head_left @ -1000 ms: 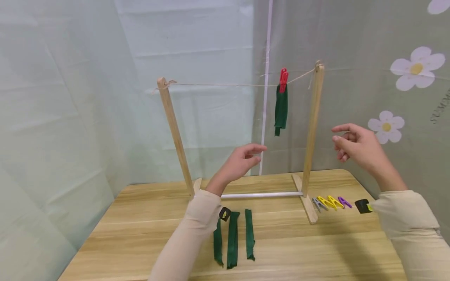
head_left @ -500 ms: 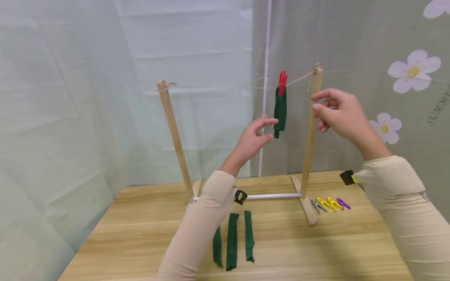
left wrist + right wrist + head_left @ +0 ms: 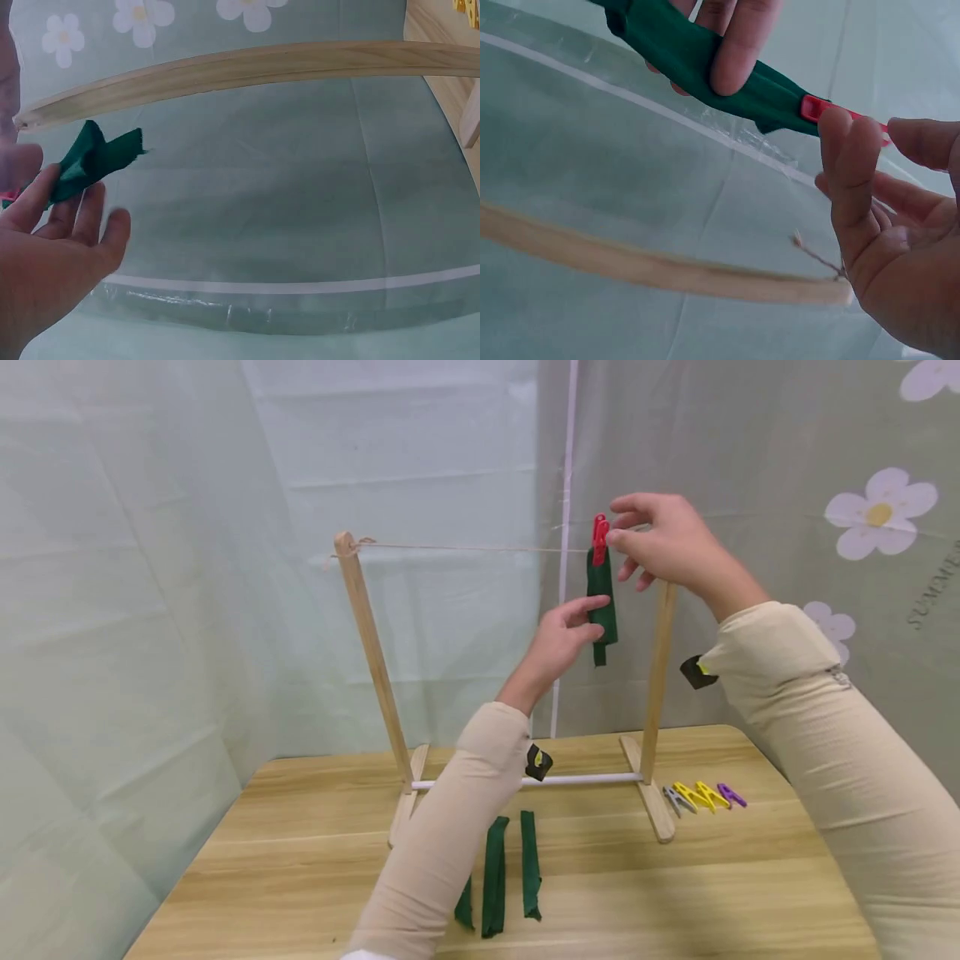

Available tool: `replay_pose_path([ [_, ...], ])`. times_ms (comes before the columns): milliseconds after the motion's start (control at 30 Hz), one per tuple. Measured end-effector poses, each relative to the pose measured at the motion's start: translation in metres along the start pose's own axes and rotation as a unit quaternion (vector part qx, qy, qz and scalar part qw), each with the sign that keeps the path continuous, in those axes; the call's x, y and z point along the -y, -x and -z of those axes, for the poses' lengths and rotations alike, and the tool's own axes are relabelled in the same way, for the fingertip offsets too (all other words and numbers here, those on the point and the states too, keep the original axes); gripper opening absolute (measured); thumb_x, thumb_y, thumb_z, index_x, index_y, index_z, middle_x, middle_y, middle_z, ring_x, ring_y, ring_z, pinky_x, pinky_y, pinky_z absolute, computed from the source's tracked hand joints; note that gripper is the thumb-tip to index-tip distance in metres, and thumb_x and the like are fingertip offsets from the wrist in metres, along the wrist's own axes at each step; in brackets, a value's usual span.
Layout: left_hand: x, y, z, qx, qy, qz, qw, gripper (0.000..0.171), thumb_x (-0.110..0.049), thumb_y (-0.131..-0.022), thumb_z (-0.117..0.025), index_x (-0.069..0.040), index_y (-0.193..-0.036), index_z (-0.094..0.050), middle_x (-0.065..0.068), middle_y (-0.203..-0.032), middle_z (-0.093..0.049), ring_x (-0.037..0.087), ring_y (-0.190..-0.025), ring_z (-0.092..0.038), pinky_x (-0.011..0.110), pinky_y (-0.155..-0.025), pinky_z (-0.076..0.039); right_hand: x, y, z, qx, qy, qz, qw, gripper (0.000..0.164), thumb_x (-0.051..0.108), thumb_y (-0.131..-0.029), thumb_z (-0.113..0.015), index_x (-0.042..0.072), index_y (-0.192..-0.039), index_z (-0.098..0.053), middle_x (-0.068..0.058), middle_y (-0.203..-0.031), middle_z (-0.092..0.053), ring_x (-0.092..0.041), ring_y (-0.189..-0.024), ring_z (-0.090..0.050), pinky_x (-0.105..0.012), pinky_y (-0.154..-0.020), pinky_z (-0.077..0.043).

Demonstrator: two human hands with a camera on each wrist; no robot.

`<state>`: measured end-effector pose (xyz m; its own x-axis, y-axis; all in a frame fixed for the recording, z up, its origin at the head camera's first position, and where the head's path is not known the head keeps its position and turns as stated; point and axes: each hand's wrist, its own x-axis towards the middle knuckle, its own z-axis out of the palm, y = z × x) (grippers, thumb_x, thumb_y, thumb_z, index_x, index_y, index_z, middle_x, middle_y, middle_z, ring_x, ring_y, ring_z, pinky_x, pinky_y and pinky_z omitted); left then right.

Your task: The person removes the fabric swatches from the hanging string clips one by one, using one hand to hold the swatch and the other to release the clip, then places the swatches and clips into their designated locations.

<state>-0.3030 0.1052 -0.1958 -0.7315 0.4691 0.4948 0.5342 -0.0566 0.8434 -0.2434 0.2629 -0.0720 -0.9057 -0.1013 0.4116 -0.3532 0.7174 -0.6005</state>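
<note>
A folded green cloth strip (image 3: 601, 580) hangs from a string (image 3: 480, 548), held there by a red clothespin (image 3: 600, 540). My left hand (image 3: 557, 642) pinches the lower part of this strip; in the right wrist view one digit lies across the cloth (image 3: 656, 41) with other fingers behind it. Beside the clothespin is my right hand (image 3: 671, 539), its thumb and fingers parted around the red handles (image 3: 870, 124) and bent only loosely. The handles are partly hidden behind the fingertips in the right wrist view.
Two wooden posts (image 3: 372, 668) joined by a white rod (image 3: 585, 779) carry the string. More green strips (image 3: 494, 877) lie on the table (image 3: 300, 860), one partly behind the left sleeve. Grey, yellow (image 3: 707, 796) and purple clothespins lie right of the stand.
Both hands have risen to the hanging strip. The left has taken hold of the cloth's lower part, and the right has moved left and up to the red clothespin.
</note>
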Motion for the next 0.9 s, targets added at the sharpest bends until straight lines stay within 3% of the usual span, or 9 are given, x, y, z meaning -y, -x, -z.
replay_pose_path([
  [133,0.002,-0.001,-0.004,-0.022,0.028,-0.019,0.9992,0.03,-0.003,-0.1,-0.058,0.002,-0.129,-0.067,0.01,-0.133,-0.063,0.015,-0.116,-0.058,0.027,-0.096,-0.047,0.004,-0.009,-0.002,0.029,0.01,0.001,1.0,0.056,0.022,-0.104,-0.054,0.004,-0.155,-0.038,-0.018,-0.136,-0.057,-0.021,-0.07,-0.069,-0.03,-0.059,-0.057],
  [300,0.004,-0.002,-0.011,-0.042,0.061,-0.032,0.9968,0.023,-0.001,-0.099,-0.062,0.007,-0.118,-0.071,0.017,-0.12,-0.07,0.01,-0.102,-0.062,0.022,-0.087,-0.05,0.004,-0.01,-0.001,0.014,0.023,0.007,1.0,0.043,0.022,-0.103,-0.058,0.002,-0.141,-0.053,-0.018,-0.118,-0.065,-0.022,-0.064,-0.067,-0.03,-0.055,-0.056],
  [600,0.0,0.0,-0.017,-0.079,0.046,-0.027,0.9954,0.016,0.003,-0.096,-0.063,0.006,-0.108,-0.073,0.012,-0.102,-0.071,0.012,-0.083,-0.063,0.024,-0.074,-0.053,0.001,-0.007,0.007,0.001,0.012,0.01,1.0,0.034,0.021,-0.101,-0.062,0.0,-0.128,-0.058,-0.016,-0.113,-0.064,-0.022,-0.063,-0.066,-0.028,-0.054,-0.054],
  [733,-0.005,0.001,-0.02,-0.089,0.028,-0.006,0.9957,0.017,0.004,-0.097,-0.062,0.002,-0.11,-0.072,0.007,-0.107,-0.068,0.015,-0.079,-0.061,0.024,-0.068,-0.052,0.0,-0.007,0.009,-0.016,0.035,0.004,0.999,0.032,0.021,-0.101,-0.063,0.001,-0.126,-0.061,-0.01,-0.111,-0.059,-0.019,-0.064,-0.063,-0.025,-0.052,-0.049],
  [900,-0.011,0.002,-0.023,-0.065,0.025,-0.002,0.9976,0.026,0.006,-0.097,-0.059,-0.002,-0.12,-0.07,0.005,-0.12,-0.063,0.016,-0.077,-0.06,0.025,-0.065,-0.051,-0.001,-0.008,0.007,-0.031,0.065,0.009,0.997,0.027,0.021,-0.102,-0.062,0.002,-0.12,-0.063,-0.009,-0.108,-0.06,-0.018,-0.065,-0.061,-0.025,-0.054,-0.048],
])
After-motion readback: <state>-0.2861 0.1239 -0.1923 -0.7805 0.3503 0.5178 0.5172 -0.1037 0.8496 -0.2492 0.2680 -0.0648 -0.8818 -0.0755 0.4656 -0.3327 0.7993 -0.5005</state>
